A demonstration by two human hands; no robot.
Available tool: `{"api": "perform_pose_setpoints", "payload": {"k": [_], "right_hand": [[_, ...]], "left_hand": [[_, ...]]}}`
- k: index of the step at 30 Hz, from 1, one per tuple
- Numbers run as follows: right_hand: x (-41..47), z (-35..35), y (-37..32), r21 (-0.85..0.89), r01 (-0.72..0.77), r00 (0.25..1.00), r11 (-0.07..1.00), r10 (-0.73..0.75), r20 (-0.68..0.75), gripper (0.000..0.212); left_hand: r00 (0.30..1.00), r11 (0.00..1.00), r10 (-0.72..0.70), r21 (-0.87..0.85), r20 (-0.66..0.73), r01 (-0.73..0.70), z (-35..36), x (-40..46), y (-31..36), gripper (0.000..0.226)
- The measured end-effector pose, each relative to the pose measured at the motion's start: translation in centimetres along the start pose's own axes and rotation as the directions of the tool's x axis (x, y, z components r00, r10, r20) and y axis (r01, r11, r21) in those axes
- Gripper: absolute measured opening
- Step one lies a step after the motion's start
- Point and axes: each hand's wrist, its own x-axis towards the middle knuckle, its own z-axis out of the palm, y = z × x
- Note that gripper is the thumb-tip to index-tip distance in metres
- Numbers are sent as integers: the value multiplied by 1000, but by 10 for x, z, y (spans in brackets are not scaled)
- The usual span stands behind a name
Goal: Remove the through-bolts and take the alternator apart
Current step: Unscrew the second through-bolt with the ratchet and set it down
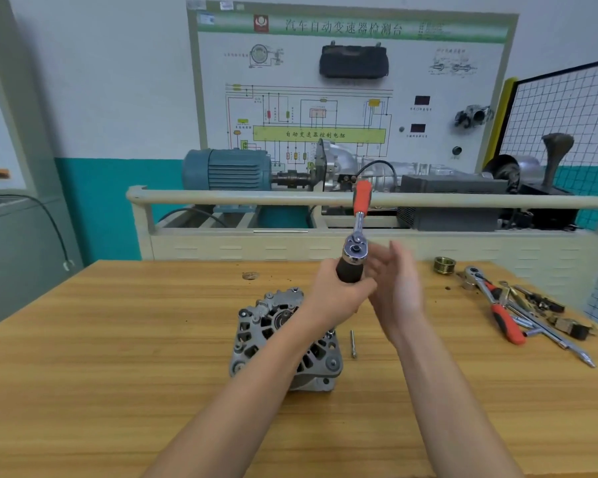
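The grey alternator [256, 336] lies on the wooden bench [118, 357], partly covered by my left forearm. One removed through-bolt [353, 343] lies just right of it. My left hand [335, 298] grips the black socket extension [350, 269] under the head of a ratchet wrench [359, 219], whose red handle points up and away. The ratchet is held in the air above the alternator. My right hand [399, 288] is beside the ratchet head with fingers straight and blurred, holding nothing.
A brass-coloured pulley [444, 264] sits at the back right of the bench. A second red-handled ratchet [497, 308], sockets, extension bars and small parts [549, 315] lie at the right. A training stand with a blue motor [227, 169] stands behind the bench.
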Motion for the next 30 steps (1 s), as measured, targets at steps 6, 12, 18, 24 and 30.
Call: {"api": "perform_pose_setpoints", "payload": {"k": [6, 12, 18, 24, 30], "right_hand": [[-27, -17, 70, -405, -55, 997, 913, 73, 28, 50], [-29, -29, 83, -673, 57, 998, 738, -32, 49, 33], [-26, -35, 86, -787, 110, 993, 607, -93, 67, 19], [-20, -36, 89, -795, 251, 964, 553, -221, 150, 11], [-13, -43, 89, -782, 474, 875, 404, -314, 368, 11]], "left_hand": [[988, 972, 106, -196, -110, -126, -16, 26, 41, 29], [991, 953, 23, -298, -135, -63, -35, 27, 22, 43], [973, 796, -204, -596, -104, 103, -48, 27, -24, 56], [933, 368, -347, -902, 91, 225, -69, 26, -58, 43], [955, 199, -252, -957, 158, 211, -78, 24, -75, 42]]}}
